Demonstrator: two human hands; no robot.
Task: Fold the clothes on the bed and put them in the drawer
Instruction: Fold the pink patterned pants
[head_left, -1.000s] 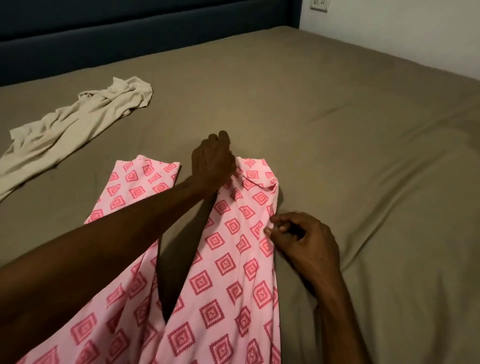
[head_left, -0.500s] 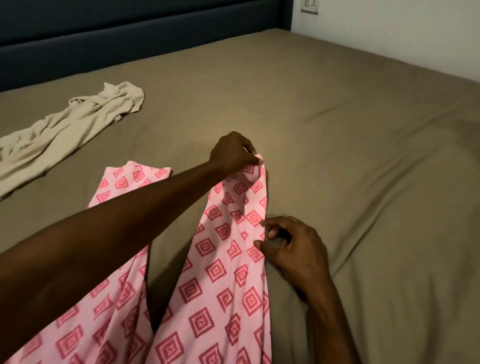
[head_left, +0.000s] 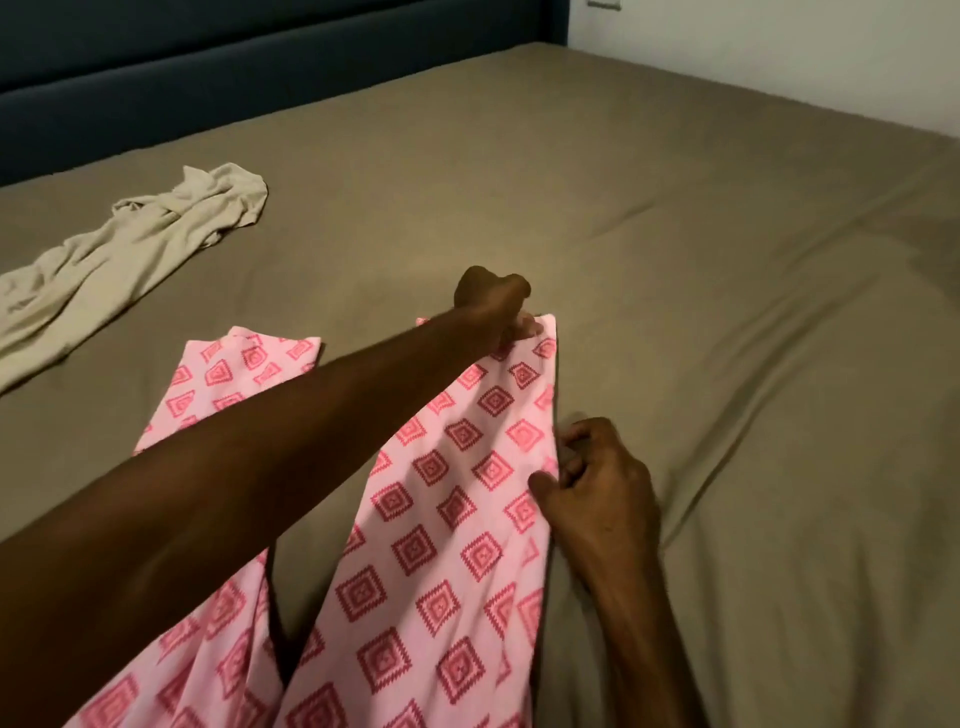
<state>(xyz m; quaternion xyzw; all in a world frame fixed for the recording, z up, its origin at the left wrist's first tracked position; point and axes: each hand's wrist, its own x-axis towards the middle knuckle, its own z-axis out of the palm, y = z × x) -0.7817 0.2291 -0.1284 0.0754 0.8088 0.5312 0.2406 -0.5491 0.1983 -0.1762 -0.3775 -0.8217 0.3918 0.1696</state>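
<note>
Pink trousers with a red diamond print (head_left: 441, 519) lie spread on the bed, both legs pointing away from me. My left hand (head_left: 493, 304) reaches across and grips the far hem of the right leg at its corner. My right hand (head_left: 592, 488) pinches the right edge of that same leg about halfway along. A crumpled beige garment (head_left: 130, 244) lies at the left of the bed, apart from both hands.
The bed is covered in an olive-brown sheet (head_left: 675, 260) with creases on the right. A dark blue headboard (head_left: 208, 62) runs along the far side. A white wall (head_left: 779, 57) stands at the back right. No drawer is in view.
My left hand slid from the inner side of the right trouser leg's hem to its outer corner and pulled the leg straighter. My right hand stayed on the leg's edge.
</note>
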